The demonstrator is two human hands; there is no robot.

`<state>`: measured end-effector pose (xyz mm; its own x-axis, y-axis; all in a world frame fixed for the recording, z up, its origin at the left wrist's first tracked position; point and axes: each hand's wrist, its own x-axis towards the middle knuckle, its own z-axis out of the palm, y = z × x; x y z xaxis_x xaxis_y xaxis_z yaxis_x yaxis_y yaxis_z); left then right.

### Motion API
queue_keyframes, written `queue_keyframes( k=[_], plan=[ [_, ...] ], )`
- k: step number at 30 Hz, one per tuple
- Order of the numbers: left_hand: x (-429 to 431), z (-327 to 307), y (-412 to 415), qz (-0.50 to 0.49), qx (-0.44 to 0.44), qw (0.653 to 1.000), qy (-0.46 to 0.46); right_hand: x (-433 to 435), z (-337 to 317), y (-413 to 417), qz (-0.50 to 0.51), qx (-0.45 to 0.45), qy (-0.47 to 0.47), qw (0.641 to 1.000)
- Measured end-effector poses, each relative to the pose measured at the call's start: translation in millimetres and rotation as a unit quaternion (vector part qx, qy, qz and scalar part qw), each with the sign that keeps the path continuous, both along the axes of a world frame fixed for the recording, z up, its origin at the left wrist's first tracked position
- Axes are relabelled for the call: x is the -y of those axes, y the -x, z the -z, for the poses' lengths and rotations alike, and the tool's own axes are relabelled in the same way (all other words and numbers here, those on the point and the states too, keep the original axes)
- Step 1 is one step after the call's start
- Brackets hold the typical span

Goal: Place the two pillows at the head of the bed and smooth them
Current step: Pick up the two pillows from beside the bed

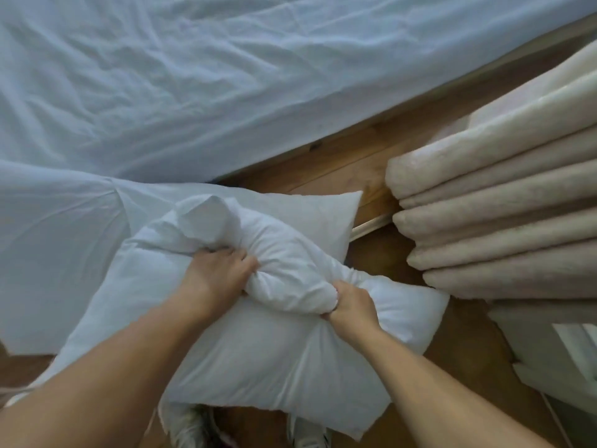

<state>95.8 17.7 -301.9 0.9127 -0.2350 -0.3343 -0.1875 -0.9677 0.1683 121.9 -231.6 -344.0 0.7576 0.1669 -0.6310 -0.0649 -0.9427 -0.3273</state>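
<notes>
A white pillow (258,350) fills the lower middle of the head view, held above the wooden floor. My left hand (219,276) is clenched on a bunched fold near its top. My right hand (352,305) grips the same twisted ridge of fabric a little to the right. A second white pillow (310,215) lies partly under the first, its corner pointing right. The bed (193,76), covered in a wrinkled pale blue sheet, spreads across the upper left.
Wooden floor (355,163) shows between the bed's edge and a folded beige curtain (500,205) at right. A white radiator or unit (555,350) sits at lower right. My shoes (193,428) are visible below the pillow.
</notes>
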Motion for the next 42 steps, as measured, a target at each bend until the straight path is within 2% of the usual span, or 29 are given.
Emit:
queue_keyframes(
  k=[4, 10, 14, 17, 19, 21, 24, 28, 32, 38, 42],
  plan=[
    [-25.6, -49.5, 17.1, 0.038, -0.029, 0.997, 0.061, -7.6, -75.6, 12.2, -0.049, -0.032, 0.008, 0.998],
    [-129.6, -173.5, -37.1, 0.000, -0.001, 0.998, 0.068, -107.6, -212.7, -67.6, -0.121, 0.038, 0.029, 0.992],
    [-235.5, -295.6, -101.7, -0.075, 0.077, 0.994, 0.021, -226.8, -329.4, -162.2, -0.191, 0.130, 0.031, 0.972],
    [-328.7, -377.1, -151.7, -0.161, 0.151, 0.975, -0.012, -332.2, -415.2, -234.1, -0.198, 0.223, -0.001, 0.955],
    [-385.9, -417.0, -172.3, -0.224, 0.161, 0.958, -0.079, -393.3, -456.8, -270.0, -0.168, 0.271, -0.031, 0.947],
    [-426.7, -433.3, -174.0, -0.264, 0.130, 0.940, -0.170, -436.9, -473.7, -284.4, -0.171, 0.291, -0.040, 0.941],
    [-446.4, -414.2, -144.8, -0.279, 0.062, 0.937, -0.202, -457.4, -449.4, -262.4, -0.223, 0.249, -0.004, 0.943],
    [-422.6, -329.9, -83.4, -0.265, -0.045, 0.952, -0.148, -423.2, -359.5, -199.4, -0.284, 0.104, 0.052, 0.952],
    [-369.6, -237.9, -34.9, -0.200, -0.111, 0.969, -0.092, -371.5, -259.4, -153.6, -0.305, -0.011, 0.118, 0.945],
    [-279.7, -112.5, -25.0, -0.088, -0.121, 0.989, -0.018, -308.9, -121.5, -122.9, -0.318, -0.095, 0.174, 0.927],
    [-225.5, -33.3, -36.6, -0.038, -0.116, 0.991, -0.048, -268.3, -35.6, -123.8, -0.345, -0.081, 0.175, 0.919]
  ],
)
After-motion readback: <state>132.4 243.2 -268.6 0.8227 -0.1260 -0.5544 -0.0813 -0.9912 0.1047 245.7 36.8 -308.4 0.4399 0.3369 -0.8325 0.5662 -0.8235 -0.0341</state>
